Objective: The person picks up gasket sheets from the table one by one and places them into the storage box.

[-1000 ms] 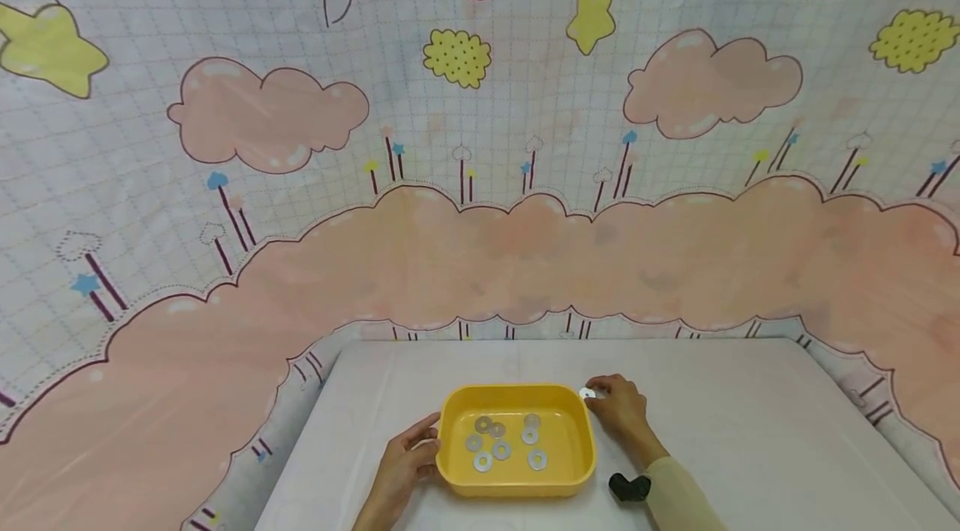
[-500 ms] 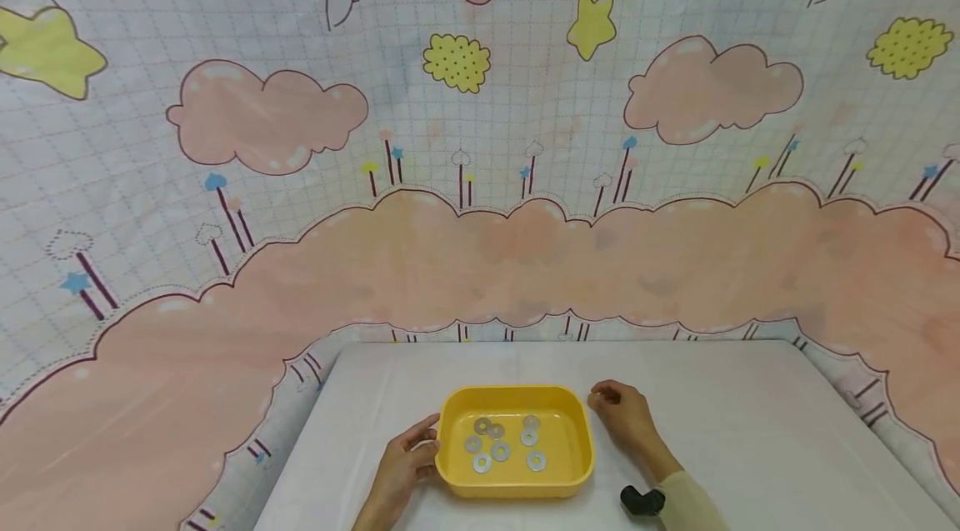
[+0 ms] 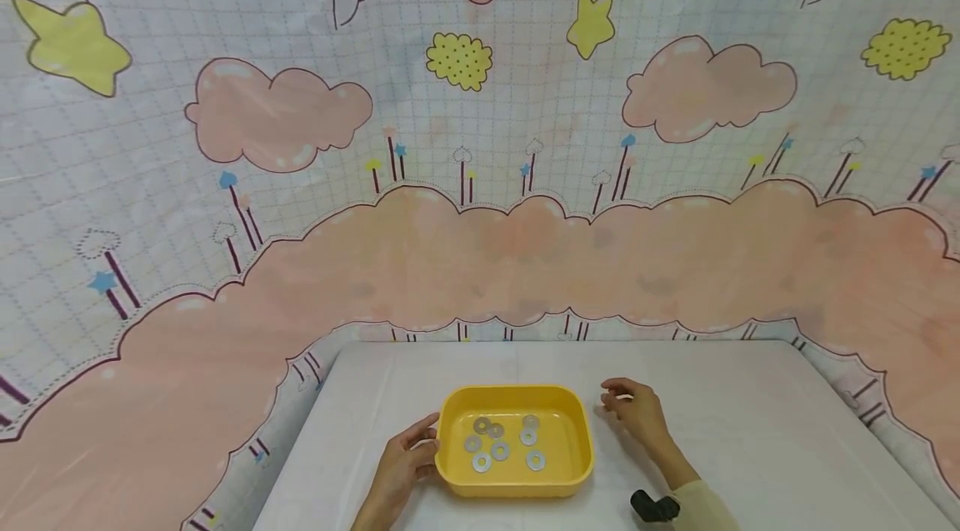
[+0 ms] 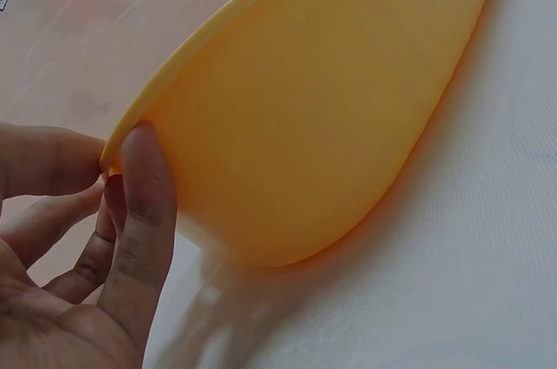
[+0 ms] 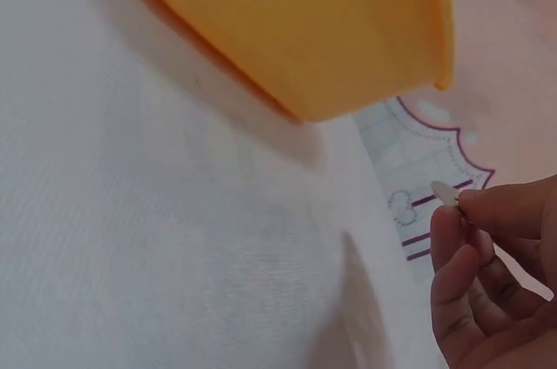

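Observation:
A yellow plastic tray point(image 3: 517, 489) stands on the white table, with several flat grey washers point(image 3: 500, 451) lying loose on its floor. At the tray's left end, my left hand point(image 3: 401, 464) holds the rim; in the left wrist view the thumb lies against the outer wall and the index finger meets the rim edge. My right hand point(image 3: 637, 414) is above the table, apart from the tray's right end. Between its thumb and index finger it pinches a washer point(image 5: 445, 192), seen almost edge-on in the right wrist view. In the head view that washer is hidden.
The white-covered table point(image 3: 750, 423) extends on both sides of the tray. A cloth point(image 3: 517, 256) printed with clouds and stars hangs behind it. A black wrist strap piece point(image 3: 655, 506) sits by the right sleeve point(image 3: 701, 506).
My right hand has drawn away to the right from the tray's far right corner, and its washer has turned out of the head view. The left hand and tray stay put.

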{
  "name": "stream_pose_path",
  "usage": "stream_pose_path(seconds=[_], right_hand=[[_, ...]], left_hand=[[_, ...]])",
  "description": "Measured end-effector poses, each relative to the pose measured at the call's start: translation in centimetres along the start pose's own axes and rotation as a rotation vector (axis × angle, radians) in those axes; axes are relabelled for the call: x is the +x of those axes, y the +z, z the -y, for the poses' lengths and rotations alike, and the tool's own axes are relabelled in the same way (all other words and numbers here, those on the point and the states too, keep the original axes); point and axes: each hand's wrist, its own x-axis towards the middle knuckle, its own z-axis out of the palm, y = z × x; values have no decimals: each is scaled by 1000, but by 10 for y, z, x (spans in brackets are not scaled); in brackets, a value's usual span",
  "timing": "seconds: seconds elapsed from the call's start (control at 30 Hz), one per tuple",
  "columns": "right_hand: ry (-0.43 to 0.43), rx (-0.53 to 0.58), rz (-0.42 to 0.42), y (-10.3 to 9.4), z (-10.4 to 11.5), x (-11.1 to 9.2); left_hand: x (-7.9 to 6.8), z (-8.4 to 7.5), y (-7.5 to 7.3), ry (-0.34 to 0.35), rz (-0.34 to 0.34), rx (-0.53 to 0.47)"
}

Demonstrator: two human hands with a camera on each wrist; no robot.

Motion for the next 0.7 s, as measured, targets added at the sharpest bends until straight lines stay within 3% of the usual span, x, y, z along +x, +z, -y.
stream_pose_path(seconds=[0.7], right_hand=[[31, 265, 30, -18, 43, -26]], left_hand=[[2, 2, 1, 14, -11, -8]])
